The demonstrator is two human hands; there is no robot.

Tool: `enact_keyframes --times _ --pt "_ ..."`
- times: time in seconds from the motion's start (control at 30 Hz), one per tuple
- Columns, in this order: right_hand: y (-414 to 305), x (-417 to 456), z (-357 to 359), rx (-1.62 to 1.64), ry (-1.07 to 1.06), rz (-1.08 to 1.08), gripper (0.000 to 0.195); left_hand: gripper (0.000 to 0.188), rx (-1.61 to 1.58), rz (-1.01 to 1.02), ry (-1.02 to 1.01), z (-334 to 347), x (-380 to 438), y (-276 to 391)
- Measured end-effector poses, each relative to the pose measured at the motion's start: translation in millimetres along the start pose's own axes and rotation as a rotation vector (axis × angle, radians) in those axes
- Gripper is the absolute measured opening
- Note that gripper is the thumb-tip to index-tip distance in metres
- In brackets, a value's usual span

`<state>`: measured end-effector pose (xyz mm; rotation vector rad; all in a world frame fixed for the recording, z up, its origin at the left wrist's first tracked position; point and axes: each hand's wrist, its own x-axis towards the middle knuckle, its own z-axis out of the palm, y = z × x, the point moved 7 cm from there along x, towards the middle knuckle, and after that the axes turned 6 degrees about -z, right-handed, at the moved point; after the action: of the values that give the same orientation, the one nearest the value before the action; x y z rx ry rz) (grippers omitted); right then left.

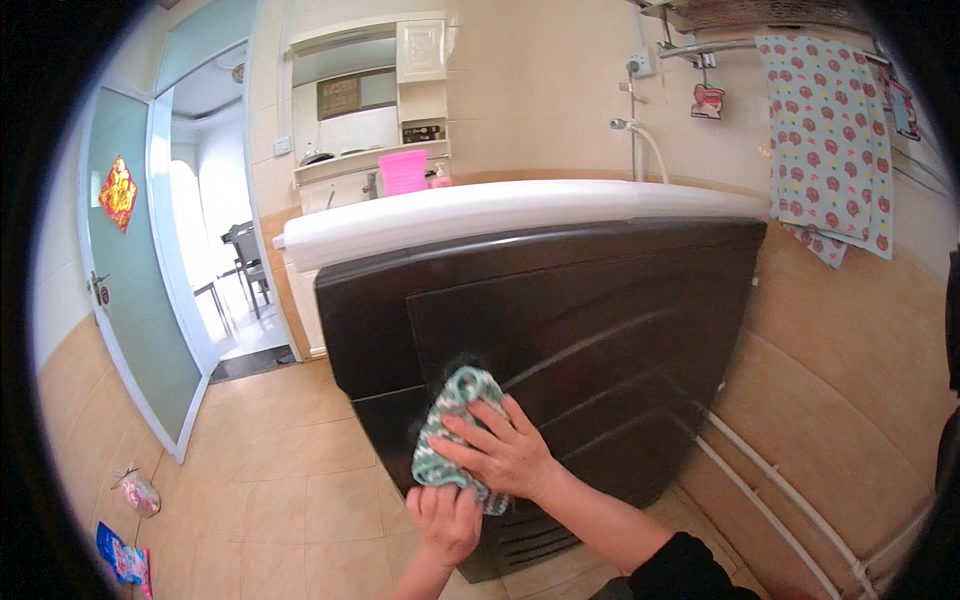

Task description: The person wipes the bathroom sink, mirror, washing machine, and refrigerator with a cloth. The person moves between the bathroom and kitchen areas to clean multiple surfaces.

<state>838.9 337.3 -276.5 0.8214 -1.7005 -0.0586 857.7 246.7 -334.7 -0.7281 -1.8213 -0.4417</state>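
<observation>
A green-and-white knitted cloth (459, 431) lies against the dark brown side panel (600, 322) of a large appliance, apparently a washing machine. My right hand (502, 450) holds the cloth flat to the panel, fingers spread over it. Just below, my left hand (450, 521) has its fingers curled around the cloth's lower edge. A ring-shaped loop shows at the upper end of the cloth. The appliance's white top (480, 221) runs across above the panel, and vent slots (536, 536) show near its base.
Pipes (780, 480) run low along the right wall. A patterned towel (829, 142) hangs from a rail. Behind stand a pink container (403, 172) and a mirror cabinet (421, 52). At left are a glass door (124, 247), a plastic bag (139, 493) and a detergent packet (124, 555).
</observation>
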Motion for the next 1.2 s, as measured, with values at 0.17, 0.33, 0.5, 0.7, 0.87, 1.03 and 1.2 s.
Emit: enact_keyframes --times 0.17,0.33,0.5,0.7,0.87,1.03,1.2 --pt "68.8 28.7 -27.0 -0.131 0.194 0.286 0.043 0.039 -0.004 -0.018 0.129 -1.7 74.3 12.6" --pt "126.6 -23.4 -61.2 -0.315 0.408 0.542 0.046 0.041 -0.021 0.147 -0.14 27.1 128.5 59.2" --pt "141.9 -89.7 -70.4 -0.301 0.522 0.782 0.055 0.043 -0.025 0.368 -0.203 68.4 118.1 104.2" --pt "34.4 -96.0 -14.7 0.019 0.204 0.503 0.044 0.037 -0.065 0.089 -0.261 59.7 22.3 46.2" --pt "46.7 -85.9 -15.8 0.036 0.125 0.331 0.048 0.037 0.072 0.149 -0.271 64.0 7.2 40.5" --pt "132.8 -88.5 -61.6 -0.278 0.312 0.525 0.061 0.044 0.064 0.278 -0.121 85.5 84.9 87.2" --pt "200.9 -161.6 -88.0 -0.39 0.325 0.87 0.071 0.052 0.052 0.453 -0.214 122.5 118.5 141.7"
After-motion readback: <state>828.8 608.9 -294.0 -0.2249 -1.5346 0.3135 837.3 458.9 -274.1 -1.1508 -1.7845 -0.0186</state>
